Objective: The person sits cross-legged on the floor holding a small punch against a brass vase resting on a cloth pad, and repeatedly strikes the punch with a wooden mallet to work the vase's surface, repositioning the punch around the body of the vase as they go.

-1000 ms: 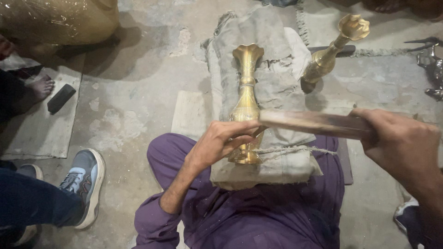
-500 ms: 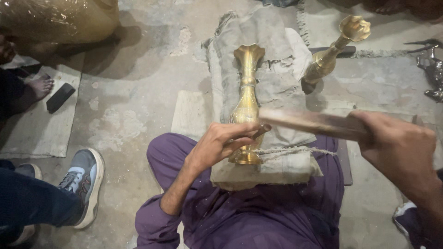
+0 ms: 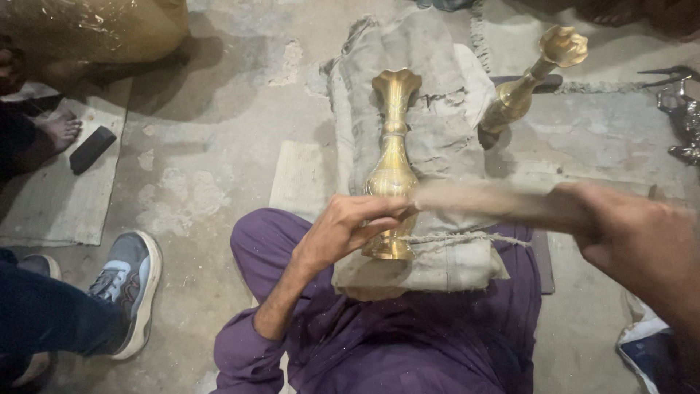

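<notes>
A brass vase [image 3: 392,157] lies lengthwise on a grey padded cushion [image 3: 437,131] that rests on my lap, its flared mouth pointing away from me. My left hand [image 3: 343,230] presses on the vase's lower body near its base, fingers curled over it. My right hand [image 3: 634,233] grips a long flat wooden stick [image 3: 481,198], blurred with motion, whose far end meets the vase just above my left fingers. A cord [image 3: 459,238] runs around the cushion's near end.
A second brass vase [image 3: 529,80] lies tilted at the back right. Metal tools [image 3: 682,109] sit at the far right edge. Another person's grey shoe [image 3: 127,284] and a bare foot [image 3: 55,131] are on the left, near a black block [image 3: 91,149] on a mat.
The wooden stick in my right hand has swung down a little and is now motion-blurred. My left hand stays on the vase, which has not shifted.
</notes>
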Motion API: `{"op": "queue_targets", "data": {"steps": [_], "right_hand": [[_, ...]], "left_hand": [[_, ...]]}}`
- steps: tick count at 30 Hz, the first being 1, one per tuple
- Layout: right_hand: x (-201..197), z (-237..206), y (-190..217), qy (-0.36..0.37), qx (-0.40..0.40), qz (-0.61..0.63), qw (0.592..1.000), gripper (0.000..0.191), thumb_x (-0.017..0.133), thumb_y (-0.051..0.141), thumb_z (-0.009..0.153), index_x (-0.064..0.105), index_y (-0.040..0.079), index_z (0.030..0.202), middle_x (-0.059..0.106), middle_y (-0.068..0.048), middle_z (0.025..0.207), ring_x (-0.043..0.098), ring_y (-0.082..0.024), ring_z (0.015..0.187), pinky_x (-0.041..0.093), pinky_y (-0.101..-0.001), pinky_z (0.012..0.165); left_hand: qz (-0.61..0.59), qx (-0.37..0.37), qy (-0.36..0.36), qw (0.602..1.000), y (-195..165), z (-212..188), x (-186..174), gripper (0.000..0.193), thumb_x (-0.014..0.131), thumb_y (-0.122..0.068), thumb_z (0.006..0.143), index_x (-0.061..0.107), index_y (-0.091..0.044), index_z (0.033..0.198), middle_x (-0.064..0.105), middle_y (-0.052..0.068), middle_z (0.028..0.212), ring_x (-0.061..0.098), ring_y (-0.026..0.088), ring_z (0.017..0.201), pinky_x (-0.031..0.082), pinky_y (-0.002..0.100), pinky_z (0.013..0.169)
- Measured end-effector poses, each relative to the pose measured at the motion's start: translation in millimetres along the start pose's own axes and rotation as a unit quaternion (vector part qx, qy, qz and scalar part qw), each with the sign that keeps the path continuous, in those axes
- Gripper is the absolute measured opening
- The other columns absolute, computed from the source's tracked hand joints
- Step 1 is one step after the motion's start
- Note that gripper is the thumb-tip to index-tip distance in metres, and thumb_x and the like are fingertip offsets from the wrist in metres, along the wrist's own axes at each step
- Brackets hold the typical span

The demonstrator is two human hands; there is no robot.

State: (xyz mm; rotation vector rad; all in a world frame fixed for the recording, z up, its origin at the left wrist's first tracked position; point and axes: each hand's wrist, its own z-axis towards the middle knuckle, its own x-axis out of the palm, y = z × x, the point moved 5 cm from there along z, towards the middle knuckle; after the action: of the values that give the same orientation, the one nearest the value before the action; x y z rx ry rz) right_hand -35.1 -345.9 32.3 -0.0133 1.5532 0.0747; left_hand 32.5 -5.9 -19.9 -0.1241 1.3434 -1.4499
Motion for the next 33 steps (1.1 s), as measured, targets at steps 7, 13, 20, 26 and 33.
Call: {"op": "queue_targets", "data": {"steps": [7,13,20,26,33], "right_hand": [[3,-3,6,-0.096,-0.096,0.031,0.990,0.059,0.081,0.014,0.067,0.069,0.014,0.125,0.077,-0.011,0.108,0.076,-0.027,0.085,0.061,-0.0376,0.074],[20,-5,-4,-0.002,0.020,0.193,0.981,0.058,0.083,0.020,0.078,0.064,0.012,0.132,0.074,-0.009,0.099,0.076,-0.020,0.082,0.062,-0.0323,0.074],[15,-12,11,-0.089,-0.053,0.105,0.989,0.047,0.075,0.020,0.084,0.065,0.019,0.130,0.074,-0.004,0.101,0.074,-0.018,0.083,0.060,-0.0324,0.071],[31,-3,13,0.014,-0.006,-0.026,1.000,0.070,0.077,0.020,0.081,0.057,0.030,0.147,0.074,0.002,0.111,0.073,-0.019,0.072,0.061,-0.0339,0.061],[41,6,23,0.037,-0.025,-0.058,0.997,0.070,0.073,0.019,0.086,0.051,0.038,0.149,0.074,0.002,0.115,0.073,-0.019,0.068,0.062,-0.0341,0.059]], "left_hand": [[-0.016,0.006,-0.011,1.000,-1,-2,0,0.037,0.075,-0.016,0.094,0.069,-0.013,0.131,0.079,0.006,0.113,0.079,0.020,0.097,0.064,0.033,0.083],[-0.028,0.008,-0.003,1.000,-2,-2,-2,0.038,0.074,-0.014,0.094,0.069,-0.012,0.131,0.079,0.006,0.112,0.079,0.021,0.097,0.064,0.033,0.084],[-0.021,0.033,-0.007,0.999,0,-2,-3,0.038,0.076,-0.012,0.094,0.068,-0.008,0.131,0.078,0.009,0.114,0.078,0.023,0.100,0.064,0.035,0.085],[-0.076,-0.006,-0.023,0.997,9,-1,-2,0.040,0.075,-0.010,0.095,0.066,-0.009,0.134,0.079,0.009,0.114,0.079,0.019,0.102,0.067,0.034,0.086],[-0.074,-0.041,0.017,0.996,12,6,2,0.046,0.075,-0.011,0.093,0.065,-0.015,0.138,0.080,0.008,0.110,0.080,0.018,0.098,0.067,0.033,0.084]]}}
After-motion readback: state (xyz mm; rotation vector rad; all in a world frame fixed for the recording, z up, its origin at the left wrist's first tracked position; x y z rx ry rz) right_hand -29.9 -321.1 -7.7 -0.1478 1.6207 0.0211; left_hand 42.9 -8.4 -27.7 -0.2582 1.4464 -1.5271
